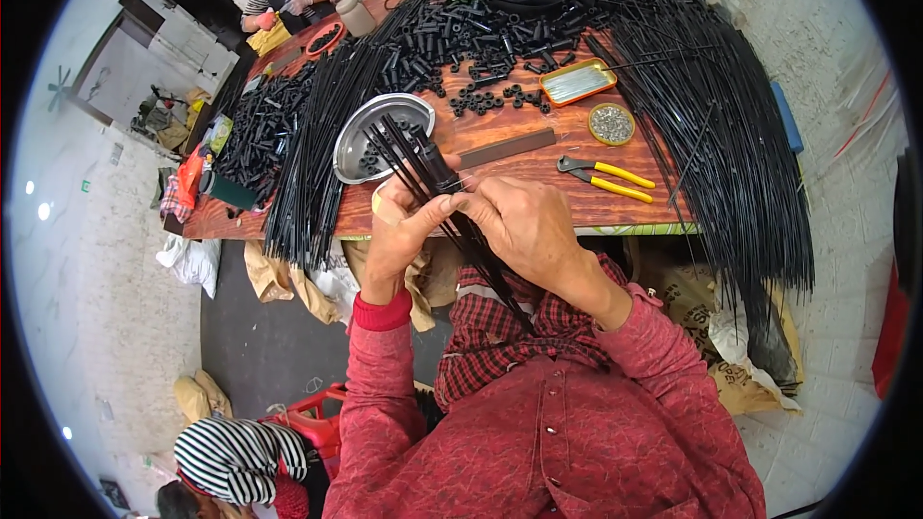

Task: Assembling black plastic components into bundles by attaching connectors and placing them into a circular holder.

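My left hand [392, 231] is closed around a bundle of thin black rods [486, 255], which runs from my lap up past my fingers. Near the rods' upper ends is a black cylindrical fitting [437, 168]. My right hand [527, 229] pinches right below this fitting, its thumb close to my left thumb. A fine pale sliver shows at those fingertips, too small to make out. Behind the rods stands a metal bowl [343, 156] with small black parts in it. A flat dark bar [508, 147] lies just beyond my right hand.
Yellow-handled pincers [615, 181], a round tin [611, 139] of small metal bits and a rectangular tin [578, 82] of thin silvery pins lie at right. Long black rods [711, 125] overhang the right edge. Black fittings [461, 34] are heaped behind. Two other people are nearby.
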`<state>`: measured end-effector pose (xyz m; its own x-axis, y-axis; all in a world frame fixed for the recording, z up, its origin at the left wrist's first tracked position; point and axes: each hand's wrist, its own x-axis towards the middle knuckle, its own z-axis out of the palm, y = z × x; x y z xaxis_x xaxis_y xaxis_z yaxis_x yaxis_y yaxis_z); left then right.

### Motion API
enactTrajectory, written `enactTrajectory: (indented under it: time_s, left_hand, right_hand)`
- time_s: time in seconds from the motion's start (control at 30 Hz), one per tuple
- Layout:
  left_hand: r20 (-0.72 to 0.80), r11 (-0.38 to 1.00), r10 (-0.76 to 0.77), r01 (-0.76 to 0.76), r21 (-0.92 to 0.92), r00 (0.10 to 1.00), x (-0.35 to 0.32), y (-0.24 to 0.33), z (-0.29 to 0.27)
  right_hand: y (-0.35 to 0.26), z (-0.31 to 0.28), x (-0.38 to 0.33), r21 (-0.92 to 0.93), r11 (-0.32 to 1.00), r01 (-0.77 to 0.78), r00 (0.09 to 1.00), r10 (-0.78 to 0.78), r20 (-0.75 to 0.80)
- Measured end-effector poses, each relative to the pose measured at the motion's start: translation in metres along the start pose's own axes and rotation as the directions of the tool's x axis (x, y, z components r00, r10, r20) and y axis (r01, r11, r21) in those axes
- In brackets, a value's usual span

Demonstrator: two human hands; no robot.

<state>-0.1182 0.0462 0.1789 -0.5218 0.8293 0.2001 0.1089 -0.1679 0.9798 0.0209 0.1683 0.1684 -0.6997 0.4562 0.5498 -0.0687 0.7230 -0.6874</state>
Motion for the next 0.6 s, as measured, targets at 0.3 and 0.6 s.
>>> enactTrajectory:
  time_s: [0.3, 0.6]
  left_hand:
    - [0.010, 0.998, -0.029, 0.029, -0.062, 1.000, 0.001, -0.006, -0.004]
    - [0.045, 0.992, -0.029, 0.035, -0.125, 0.999, 0.006, 0.000, -0.004]
  right_hand:
    - [0.015, 0.000, -0.003, 0.271, 0.913, -0.304, 0.950, 0.269, 0.157]
    - [0.004, 0.006, -0.010, 0.359, 0.909, -0.212, 0.975, 0.221, 0.017]
